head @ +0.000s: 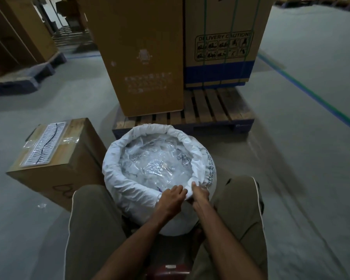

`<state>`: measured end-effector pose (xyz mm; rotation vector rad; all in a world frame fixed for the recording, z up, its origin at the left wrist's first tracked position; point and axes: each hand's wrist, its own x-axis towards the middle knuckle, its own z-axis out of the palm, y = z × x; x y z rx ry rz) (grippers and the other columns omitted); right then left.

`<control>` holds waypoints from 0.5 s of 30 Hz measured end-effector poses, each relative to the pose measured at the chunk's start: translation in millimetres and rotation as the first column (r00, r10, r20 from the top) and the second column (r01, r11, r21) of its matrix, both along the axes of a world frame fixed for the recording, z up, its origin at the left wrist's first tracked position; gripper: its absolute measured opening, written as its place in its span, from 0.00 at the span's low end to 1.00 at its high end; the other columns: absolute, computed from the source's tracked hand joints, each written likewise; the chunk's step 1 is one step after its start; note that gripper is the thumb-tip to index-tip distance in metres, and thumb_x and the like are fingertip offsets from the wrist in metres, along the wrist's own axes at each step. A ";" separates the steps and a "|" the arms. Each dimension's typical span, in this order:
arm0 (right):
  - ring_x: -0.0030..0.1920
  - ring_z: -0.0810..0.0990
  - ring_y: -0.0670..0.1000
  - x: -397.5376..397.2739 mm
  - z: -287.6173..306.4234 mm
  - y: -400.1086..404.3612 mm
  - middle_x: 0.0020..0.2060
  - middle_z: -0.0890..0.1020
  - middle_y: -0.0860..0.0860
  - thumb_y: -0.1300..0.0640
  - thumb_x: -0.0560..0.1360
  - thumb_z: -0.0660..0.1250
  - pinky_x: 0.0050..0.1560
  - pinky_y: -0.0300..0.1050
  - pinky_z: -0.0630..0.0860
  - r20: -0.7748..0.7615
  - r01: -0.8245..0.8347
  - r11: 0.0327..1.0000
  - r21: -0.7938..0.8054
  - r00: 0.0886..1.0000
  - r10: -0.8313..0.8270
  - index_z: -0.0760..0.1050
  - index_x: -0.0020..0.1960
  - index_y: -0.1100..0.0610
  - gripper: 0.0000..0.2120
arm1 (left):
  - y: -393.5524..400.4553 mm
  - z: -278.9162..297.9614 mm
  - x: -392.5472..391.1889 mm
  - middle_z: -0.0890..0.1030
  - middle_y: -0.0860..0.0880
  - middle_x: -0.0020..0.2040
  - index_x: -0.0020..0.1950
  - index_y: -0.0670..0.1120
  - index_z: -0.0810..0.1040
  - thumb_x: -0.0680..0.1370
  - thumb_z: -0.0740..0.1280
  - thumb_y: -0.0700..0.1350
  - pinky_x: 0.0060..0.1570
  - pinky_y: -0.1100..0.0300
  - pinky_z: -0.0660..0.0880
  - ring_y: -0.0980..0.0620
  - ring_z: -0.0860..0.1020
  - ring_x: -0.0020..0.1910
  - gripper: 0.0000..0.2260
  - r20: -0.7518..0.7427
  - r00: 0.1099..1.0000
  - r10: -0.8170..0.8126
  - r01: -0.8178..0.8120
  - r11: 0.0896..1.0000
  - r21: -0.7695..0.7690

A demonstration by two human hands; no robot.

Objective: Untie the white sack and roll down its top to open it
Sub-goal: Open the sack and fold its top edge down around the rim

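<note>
Grey warehouse floor (301,158) all around, dim and blurred toward the edges. Beyond, on a wooden pallet (210,110), two tall cardboard cartons (141,57), tops cut off by the frame; print on the nearer one too faint to read, "DELIVERY CAUTION" legible on the strapped one. At left, a smaller cardboard box (55,170) just beside the sack, a clear packet of thin white pieces (42,143) on its lid, contents hard to make out. White sack (129,190) upright on the floor between the knees of olive trousers (93,229), already open, top rolled down into a thick collar all round the mouth. Inside, crumpled clear plastic bags (156,164), contents indistinct. Printed lettering on the sack's right flank, curved away and only partly readable. Sack's base hidden behind the forearms. Left hand (171,199) and right hand (198,194) close together at the near rim, both arms reaching forward, backs of hands up. Fingers (179,188) of the left curled over the rolled edge, gripping it; right likewise pinching the roll, fingertips tucked under the fabric and out of sight.
</note>
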<state>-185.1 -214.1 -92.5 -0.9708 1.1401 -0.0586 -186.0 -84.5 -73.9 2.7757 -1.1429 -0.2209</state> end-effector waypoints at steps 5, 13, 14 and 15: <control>0.59 0.77 0.61 -1.2 18.5 -1.9 0.65 0.76 0.62 0.62 0.86 0.57 0.64 0.60 0.75 0.112 0.018 0.986 0.163 0.993 -0.036 0.66 0.74 0.66 0.18 | 37.1 3.0 5.8 0.74 0.49 0.58 0.65 0.49 0.70 0.64 0.66 0.54 0.54 0.53 0.73 0.47 0.72 0.54 0.30 -0.039 0.999 0.028 -0.032 0.995 -0.095; 0.72 0.72 0.64 -6.5 20.4 2.6 0.70 0.73 0.59 0.55 0.86 0.54 0.62 0.53 0.75 0.109 -0.170 0.973 0.153 0.982 0.154 0.66 0.73 0.66 0.20 | 46.5 5.5 12.3 0.75 0.48 0.35 0.40 0.46 0.74 0.55 0.74 0.35 0.27 0.58 0.71 0.45 0.76 0.32 0.18 0.153 0.979 -0.132 0.119 0.988 0.095; 0.69 0.74 0.64 -8.3 27.3 3.0 0.69 0.74 0.59 0.54 0.85 0.58 0.61 0.52 0.76 0.032 -0.182 0.983 0.022 0.983 0.181 0.63 0.75 0.65 0.23 | 47.2 -1.0 10.8 0.75 0.48 0.35 0.40 0.47 0.74 0.55 0.74 0.34 0.26 0.57 0.71 0.45 0.75 0.32 0.18 0.203 0.969 -0.140 0.126 0.989 0.081; 0.68 0.75 0.65 -12.9 35.9 3.3 0.69 0.75 0.59 0.52 0.82 0.63 0.62 0.51 0.75 -0.104 -0.224 0.955 -0.192 0.973 0.207 0.59 0.76 0.64 0.28 | 48.8 -6.3 8.4 0.75 0.48 0.35 0.39 0.47 0.74 0.55 0.73 0.34 0.26 0.57 0.70 0.46 0.74 0.32 0.18 0.237 0.960 -0.149 0.137 0.988 0.068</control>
